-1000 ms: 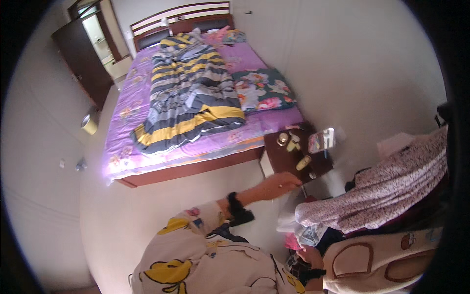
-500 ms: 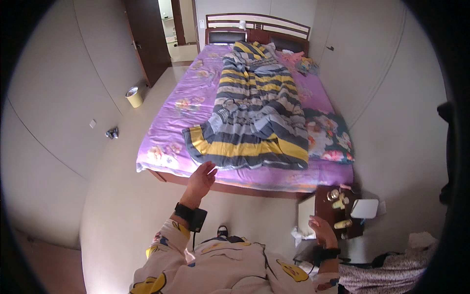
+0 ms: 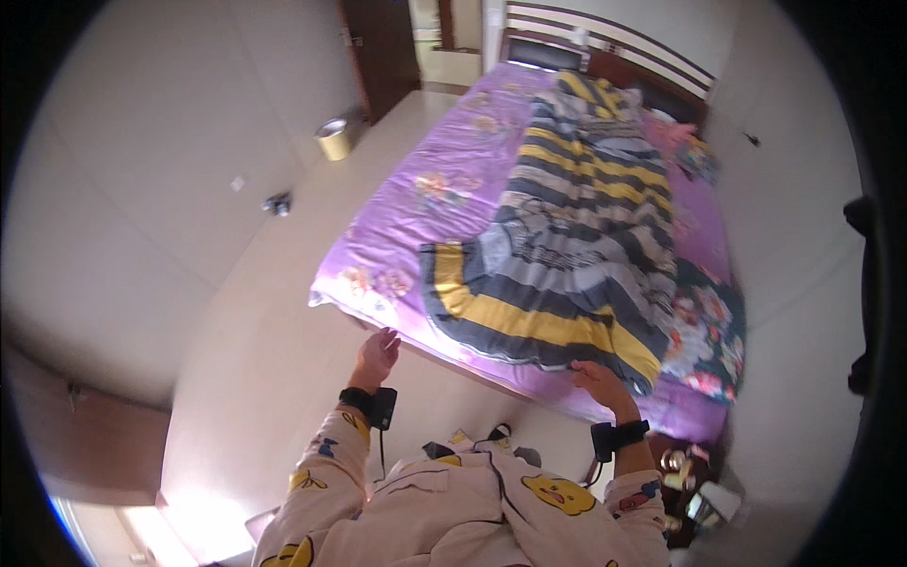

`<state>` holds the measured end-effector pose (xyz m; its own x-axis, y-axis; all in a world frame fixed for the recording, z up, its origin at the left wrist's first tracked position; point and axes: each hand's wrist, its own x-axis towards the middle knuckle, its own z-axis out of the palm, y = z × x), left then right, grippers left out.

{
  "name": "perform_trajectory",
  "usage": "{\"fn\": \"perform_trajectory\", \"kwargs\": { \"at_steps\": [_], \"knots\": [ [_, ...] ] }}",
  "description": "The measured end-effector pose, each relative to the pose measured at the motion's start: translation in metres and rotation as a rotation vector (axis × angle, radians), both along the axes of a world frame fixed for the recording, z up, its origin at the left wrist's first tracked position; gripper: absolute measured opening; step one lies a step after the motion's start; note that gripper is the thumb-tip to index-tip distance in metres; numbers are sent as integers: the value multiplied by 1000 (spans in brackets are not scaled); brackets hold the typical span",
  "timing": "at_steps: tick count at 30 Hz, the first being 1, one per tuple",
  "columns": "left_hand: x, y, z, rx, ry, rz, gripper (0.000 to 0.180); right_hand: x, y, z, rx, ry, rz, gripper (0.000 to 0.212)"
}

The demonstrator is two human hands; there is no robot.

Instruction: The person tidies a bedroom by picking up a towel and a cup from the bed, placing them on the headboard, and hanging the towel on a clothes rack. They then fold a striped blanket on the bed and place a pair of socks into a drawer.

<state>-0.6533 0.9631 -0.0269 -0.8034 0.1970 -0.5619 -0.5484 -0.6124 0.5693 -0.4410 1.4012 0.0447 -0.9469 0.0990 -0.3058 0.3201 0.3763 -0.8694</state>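
Across the purple floral bedsheet (image 3: 439,194), a yellow, grey and black striped quilt (image 3: 590,260) lies lengthwise. By its foot edge is the right hand (image 3: 602,386); I can't tell whether it grips. Near the bedsheet's edge, the left hand (image 3: 380,354) hangs empty, loosely parted.

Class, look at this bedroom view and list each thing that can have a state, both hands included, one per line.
Left hand: empty, fingers loosely bent
Right hand: at the quilt's near edge; whether it grips is unclear
Striped quilt: laid lengthwise, rumpled
Purple floral sheet: spread over the bed, wrinkled
Dark floral pillow: lying flat
Dark door: open
Yellow bin: upright
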Motion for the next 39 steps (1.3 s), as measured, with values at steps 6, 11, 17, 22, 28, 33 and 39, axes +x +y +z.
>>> {"fn": "perform_trajectory", "kwargs": {
  "at_steps": [6, 11, 17, 22, 28, 33, 39],
  "knots": [
    [-1, -52, 15, -20, -47, 204, 23, -118, -37, -83, -83, -204, 65, 44],
    [-26, -145, 18, -10, 41, 379, 14, -188, -101, -138, -146, -221, 173, 52],
    [-120, -258, 23, -49, 31, 496, 11, -286, -172, -149, -82, -300, 216, 38],
    [-198, -315, 31, -107, -78, 388, 26, -343, -230, -137, -237, -388, -99, 28],
    [-267, -356, 12, -270, -110, 170, 27, -421, -317, -167, -190, -286, -96, 20],
    [-333, -379, -41, -377, -242, 12, 34, -482, -395, -241, 84, -88, -69, 26],
    [-383, -392, -89, -392, -282, -201, 40, -520, -491, -318, 212, -276, -182, 28]
  ]
}}
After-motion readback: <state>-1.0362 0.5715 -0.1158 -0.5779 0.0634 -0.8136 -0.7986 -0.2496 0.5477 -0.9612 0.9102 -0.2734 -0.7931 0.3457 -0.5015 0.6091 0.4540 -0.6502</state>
